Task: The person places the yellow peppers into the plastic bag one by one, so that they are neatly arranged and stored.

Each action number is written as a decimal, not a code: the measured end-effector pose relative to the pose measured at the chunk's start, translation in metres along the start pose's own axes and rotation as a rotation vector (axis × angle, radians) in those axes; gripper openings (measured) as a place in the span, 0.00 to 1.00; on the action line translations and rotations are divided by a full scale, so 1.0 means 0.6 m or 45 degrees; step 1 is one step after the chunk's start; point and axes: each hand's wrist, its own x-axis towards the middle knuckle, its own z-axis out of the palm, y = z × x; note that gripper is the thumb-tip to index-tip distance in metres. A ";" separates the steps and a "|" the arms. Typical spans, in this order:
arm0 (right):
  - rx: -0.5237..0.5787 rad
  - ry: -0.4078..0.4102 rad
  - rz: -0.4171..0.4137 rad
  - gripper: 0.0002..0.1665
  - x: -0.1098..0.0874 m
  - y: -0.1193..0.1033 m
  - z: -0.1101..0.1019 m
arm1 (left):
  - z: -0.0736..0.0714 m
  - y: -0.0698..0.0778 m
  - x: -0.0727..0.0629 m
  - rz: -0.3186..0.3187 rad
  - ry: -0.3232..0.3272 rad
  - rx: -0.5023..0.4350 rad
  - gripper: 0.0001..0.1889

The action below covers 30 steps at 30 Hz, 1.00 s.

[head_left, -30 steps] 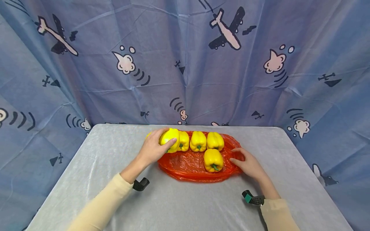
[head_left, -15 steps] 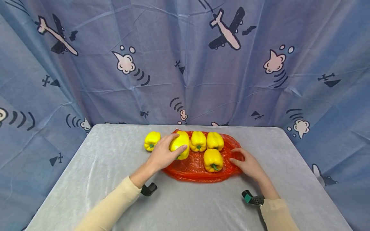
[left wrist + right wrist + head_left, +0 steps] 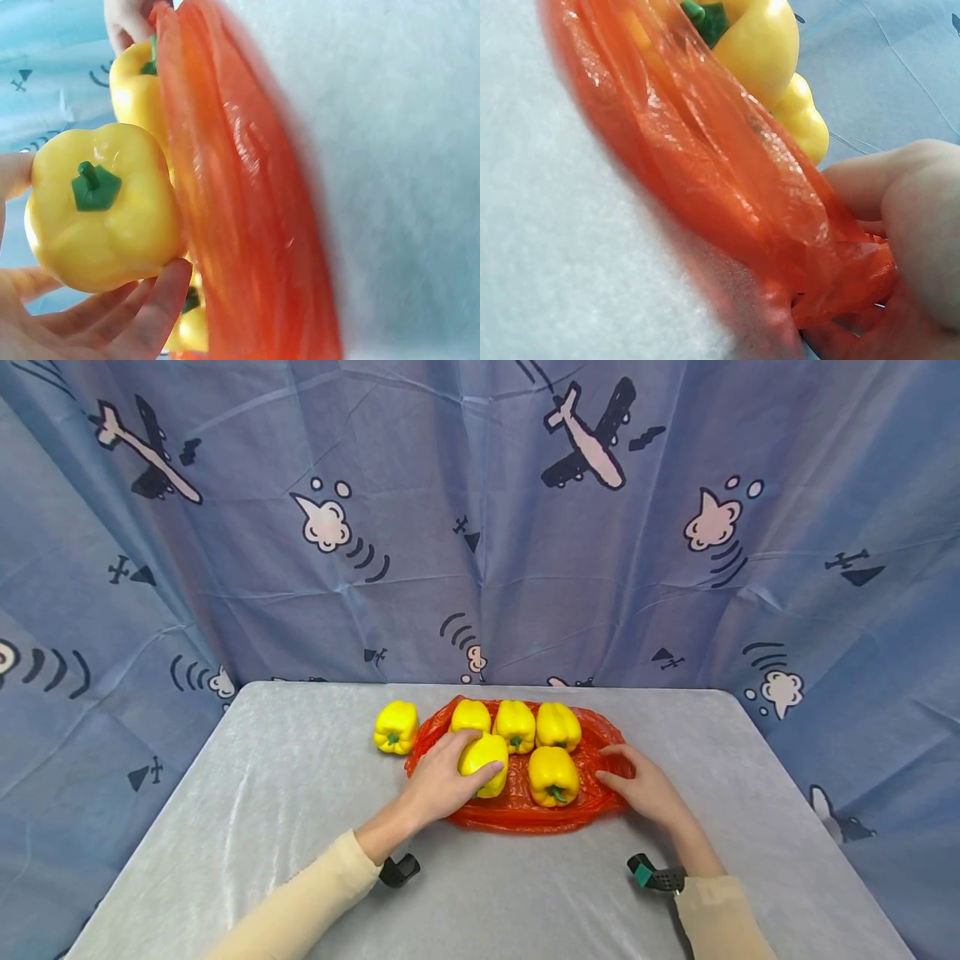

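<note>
My left hand (image 3: 442, 781) grips a yellow bell pepper (image 3: 487, 764) at the left part of a spread red plastic bag (image 3: 495, 817). In the left wrist view, the pepper's green stem (image 3: 95, 187) faces the camera, with thumb and fingers at its sides. My right hand (image 3: 647, 787) holds the bag's right edge; in the right wrist view the red plastic (image 3: 840, 270) lies between thumb and fingers. Three peppers stand in a row at the bag's back, the middle one (image 3: 515, 725) between two others. Another pepper (image 3: 553, 775) sits in front of them, right of the held one.
One more yellow pepper (image 3: 396, 727) lies on the grey cloth-covered table (image 3: 525, 893), left of the bag. A blue printed curtain (image 3: 480, 527) hangs behind the table. The bag's front rim (image 3: 255, 195) stands raised.
My left hand has carried its pepper from the bag's left back edge rightward and toward the front, uncovering the back-left pepper and the one on the table. The right hand stays in place.
</note>
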 end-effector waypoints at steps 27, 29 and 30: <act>-0.004 -0.002 0.007 0.29 0.000 0.000 0.001 | 0.069 -0.002 0.012 -0.126 -0.056 0.010 0.39; -0.010 -0.003 0.016 0.29 0.001 0.002 0.001 | 0.071 -0.002 0.013 -0.125 -0.051 0.009 0.40; -0.013 -0.004 0.016 0.29 0.001 0.002 0.001 | 0.072 -0.002 0.014 -0.125 -0.050 0.010 0.40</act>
